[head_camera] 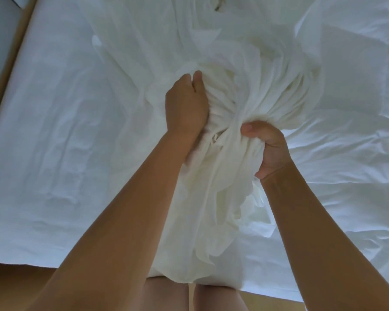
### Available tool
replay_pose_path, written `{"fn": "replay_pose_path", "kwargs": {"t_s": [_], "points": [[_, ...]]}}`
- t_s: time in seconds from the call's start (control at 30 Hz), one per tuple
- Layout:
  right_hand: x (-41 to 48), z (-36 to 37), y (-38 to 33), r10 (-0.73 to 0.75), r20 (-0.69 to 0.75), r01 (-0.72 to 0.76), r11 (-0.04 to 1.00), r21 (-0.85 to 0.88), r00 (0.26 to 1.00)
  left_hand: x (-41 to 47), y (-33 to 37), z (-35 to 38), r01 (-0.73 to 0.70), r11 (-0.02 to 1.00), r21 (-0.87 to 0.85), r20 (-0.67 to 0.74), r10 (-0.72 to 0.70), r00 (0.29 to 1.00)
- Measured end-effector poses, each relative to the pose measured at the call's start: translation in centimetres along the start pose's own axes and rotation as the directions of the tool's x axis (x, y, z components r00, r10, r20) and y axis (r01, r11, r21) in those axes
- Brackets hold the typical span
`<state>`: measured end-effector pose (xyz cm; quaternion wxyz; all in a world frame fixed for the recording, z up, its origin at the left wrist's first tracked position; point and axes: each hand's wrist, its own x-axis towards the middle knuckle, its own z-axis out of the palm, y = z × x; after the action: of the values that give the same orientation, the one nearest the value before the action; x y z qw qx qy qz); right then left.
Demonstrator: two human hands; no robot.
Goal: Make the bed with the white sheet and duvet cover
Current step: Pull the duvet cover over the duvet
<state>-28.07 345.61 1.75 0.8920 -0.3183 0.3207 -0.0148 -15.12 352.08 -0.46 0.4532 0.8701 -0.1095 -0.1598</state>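
- White sheet [54, 142]: lies flat over the left part of the bed, creased but spread out to the left and near edges. Looks laid. Tucked or not, cannot tell
- Duvet cover [245, 86]: a gathered bundle mid-bed, its loose tail hanging over the near edge toward the person's legs [182, 297]
- Left hand [186, 106]: fingers curled into the folds, gripping the gather from the left side
- Right hand [270, 151]: clenched round a fistful of the same bunch, just beside the left
- Right of the bundle: puffier white bedding [350, 135], probably the duvet, rumpled and loose
- Progress, as a judgement: early to middle. The sheet stage appears done. The cover is not yet opened out or fitted, and spreading and smoothing are left
- Edges: the wooden frame [6, 75] runs up the left side. The near bed edge crosses the bottom, with floor [337, 307] beyond it. The person stands close against that edge
- Room: the flat sheet at left gives open ground to throw the cover out, while the right is crowded by bedding. The far end of the bed is out of view
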Motion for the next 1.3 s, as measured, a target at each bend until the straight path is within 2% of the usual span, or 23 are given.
{"fn": "replay_pose_path", "kwargs": {"t_s": [0.07, 0.13, 0.3, 0.43, 0.57, 0.6, 0.67, 0.7, 0.77, 0.8, 0.83, 0.9, 0.93, 1.0, 1.07, 1.1, 1.2, 1.23, 1.3], "points": [[0.0, -0.1, 0.5, -0.006, 0.032, 0.004, 0.998, 0.057, 0.999, 0.0, -0.8, -0.6, -0.109, 0.989, 0.103, 0.015, 0.108, 0.994], [-0.1, -0.4, 0.6, 0.028, 0.064, -0.032, 0.998, 0.061, 0.998, 0.2, -1.4, -1.1, -0.162, 0.97, 0.18, 0.078, 0.15, 0.986], [-0.1, -1.5, -1.5, 0.127, 0.142, -0.115, 0.989, -0.093, 0.982, 1.8, -0.3, -1.1, -0.243, 0.937, 0.249, 0.168, 0.206, 0.964], [0.1, -1.8, -0.9, 0.125, 0.206, -0.112, 0.991, -0.077, 0.97, 2.0, 1.0, -0.1, -0.218, 0.941, 0.259, 0.222, 0.162, 0.962], [-0.1, -3.2, -0.1, 0.079, 0.22, -0.078, 0.997, -0.014, 0.972, -0.7, 0.7, -0.7, -0.082, 0.926, 0.368, 0.163, 0.023, 0.986], [-0.2, -3.6, -0.2, 0.072, 0.235, -0.073, 0.997, -0.007, 0.969, -1.9, 0.6, -1.5, -0.087, 0.935, 0.343, 0.106, 0.053, 0.993], [-0.2, -4.0, -0.2, 0.071, 0.245, -0.069, 0.997, -0.016, 0.967, -4.5, 1.1, -3.1, -0.209, 0.957, 0.2, 0.011, 0.211, 0.977], [0.0, -4.1, -0.3, 0.083, 0.232, -0.081, 0.997, -0.018, 0.969, -5.7, 1.7, -3.8, -0.271, 0.955, 0.12, 0.043, 0.267, 0.963], [0.1, -3.8, -0.6, 0.122, 0.229, -0.121, 0.992, -0.019, 0.966, -7.8, 2.9, -4.1, -0.296, 0.955, 0.022, 0.213, 0.285, 0.935], [0.0, -3.5, -0.7, 0.147, 0.228, -0.129, 0.987, -0.091, 0.962, -8.5, 3.3, -3.9, -0.263, 0.964, 0.03, 0.3, 0.242, 0.923], [-0.2, -3.2, -0.8, 0.161, 0.185, -0.114, 0.964, -0.241, 0.969, -9.0, 3.6, -3.7, -0.216, 0.973, 0.078, 0.369, 0.173, 0.913], [-1.0, -2.1, -0.8, 0.074, 0.01, -0.058, 0.842, -0.536, 0.997, -9.4, 4.0, -2.9, -0.103, 0.975, 0.196, 0.46, 0.001, 0.888], [-1.3, -1.5, -0.5, -0.017, -0.064, -0.025, 0.795, -0.606, 0.998, -9.4, 4.3, -2.4, -0.045, 0.969, 0.241, 0.488, -0.081, 0.869], [-2.1, -0.3, 0.5, -0.178, -0.174, 0.016, 0.743, -0.669, 0.969, -9.1, 5.0, -1.1, 0.027, 0.958, 0.285, 0.498, -0.172, 0.85], [-2.7, 0.4, 1.6, -0.344, -0.278, -0.007, 0.617, -0.787, 0.897, -8.2, 5.6, 0.4, 0.106, 0.967, 0.233, 0.491, -0.211, 0.845], [-3.0, 0.7, 1.9, -0.431, -0.3, -0.011, 0.556, -0.831, 0.851, -7.8, 5.9, 1.2, 0.151, 0.973, 0.175, 0.498, -0.22, 0.839], [-3.9, 0.9, 1.5, -0.622, -0.285, 0.085, 0.495, -0.864, 0.729, -6.8, 7.4, 3.2, 0.195, 0.977, 0.086, 0.536, -0.21, 0.818], [-4.2, 0.5, 1.3, -0.639, -0.275, 0.095, 0.481, -0.871, 0.719, -6.6, 7.9, 3.8, 0.216, 0.974, 0.064, 0.542, -0.215, 0.812], [-5.1, -1.1, 1.0, -0.6, -0.248, 0.071, 0.456, -0.887, 0.761, -6.5, 8.9, 5.1, 0.31, 0.951, 0.009, 0.553, -0.263, 0.79]]}}
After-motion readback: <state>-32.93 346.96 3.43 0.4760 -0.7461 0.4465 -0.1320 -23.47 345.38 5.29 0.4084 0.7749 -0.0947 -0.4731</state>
